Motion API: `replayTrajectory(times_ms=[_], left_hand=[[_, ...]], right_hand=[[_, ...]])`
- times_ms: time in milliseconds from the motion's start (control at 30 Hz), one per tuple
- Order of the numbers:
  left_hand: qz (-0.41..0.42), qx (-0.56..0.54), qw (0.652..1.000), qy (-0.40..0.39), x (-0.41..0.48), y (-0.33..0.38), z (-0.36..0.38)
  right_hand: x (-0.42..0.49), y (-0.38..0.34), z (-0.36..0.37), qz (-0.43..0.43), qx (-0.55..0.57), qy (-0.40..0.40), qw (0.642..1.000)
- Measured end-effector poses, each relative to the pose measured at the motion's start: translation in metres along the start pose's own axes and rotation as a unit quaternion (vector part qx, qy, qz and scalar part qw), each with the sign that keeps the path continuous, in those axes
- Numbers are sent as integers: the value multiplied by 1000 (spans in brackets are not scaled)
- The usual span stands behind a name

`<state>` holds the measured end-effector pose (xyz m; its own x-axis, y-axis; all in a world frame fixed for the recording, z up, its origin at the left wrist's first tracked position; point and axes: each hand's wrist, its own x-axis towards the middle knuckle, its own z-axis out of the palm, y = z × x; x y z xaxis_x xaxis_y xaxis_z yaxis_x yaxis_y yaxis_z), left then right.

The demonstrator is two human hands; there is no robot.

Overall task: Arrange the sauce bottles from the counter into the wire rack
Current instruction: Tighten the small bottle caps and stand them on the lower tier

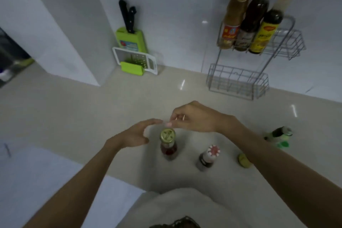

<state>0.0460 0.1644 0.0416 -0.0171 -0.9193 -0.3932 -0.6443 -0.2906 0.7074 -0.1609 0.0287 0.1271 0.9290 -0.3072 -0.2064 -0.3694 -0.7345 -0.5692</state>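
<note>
A two-tier wire rack stands at the back right against the wall. Its upper tier holds three tall sauce bottles; its lower tier is empty. On the counter a red-sauce bottle with a gold cap stands upright. My left hand hovers just left of its cap, fingers apart. My right hand is above and behind the cap, fingertips pinched close together and empty. A dark bottle with a red-and-white cap, a small yellow-green bottle and a green-and-white bottle stand further right.
A green knife block with black handles and a white grater lean at the back wall. A white pillar juts out on the left. A pale lower surface lies at front left.
</note>
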Motion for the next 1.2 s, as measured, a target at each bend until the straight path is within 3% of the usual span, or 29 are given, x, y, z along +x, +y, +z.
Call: replayTrajectory(times_ms=[33, 100, 233, 300, 433, 567, 700, 800, 900, 967, 1067, 1133, 1200], left_hand=[[-26, -15, 998, -49, -9, -3, 19], [-33, -102, 994, -22, -16, 7, 59], [-79, -268, 925, 256, -1, 32, 113], [-78, -285, 909, 294, 9, 37, 115], [-72, -266, 925, 261, 16, 43, 95], [-5, -233, 967, 105, 12, 57, 60], [61, -210, 975, -27, 4, 76, 32], [72, -188, 979, 30, 6, 89, 29], [73, -167, 976, 116, 16, 98, 28], [94, -161, 979, 86, 19, 105, 17], [124, -150, 981, -16, 18, 114, 5], [125, -159, 977, 60, 20, 121, 11], [73, -148, 964, 208, 32, 129, 22]], right_hand=[[3, -11, 9, 6, -36, -28, 999], [5, -25, 21, 4, -129, -47, 991], [2, -34, 27, -41, -208, -23, 977], [-1, -31, 23, -55, -221, -9, 974], [-10, -21, 9, -62, -190, -8, 980], [-17, -16, -9, -118, -171, -18, 978], [-29, -24, -41, -143, -155, -10, 977], [-31, -25, -46, -178, -323, 119, 922], [-30, -24, -38, -118, -313, 221, 916], [-30, -21, -40, -90, -326, 242, 909], [-37, -23, -48, -165, -351, 207, 898], [-35, -23, -48, -148, -346, 216, 901], [-26, -27, -46, -20, -316, 261, 912]])
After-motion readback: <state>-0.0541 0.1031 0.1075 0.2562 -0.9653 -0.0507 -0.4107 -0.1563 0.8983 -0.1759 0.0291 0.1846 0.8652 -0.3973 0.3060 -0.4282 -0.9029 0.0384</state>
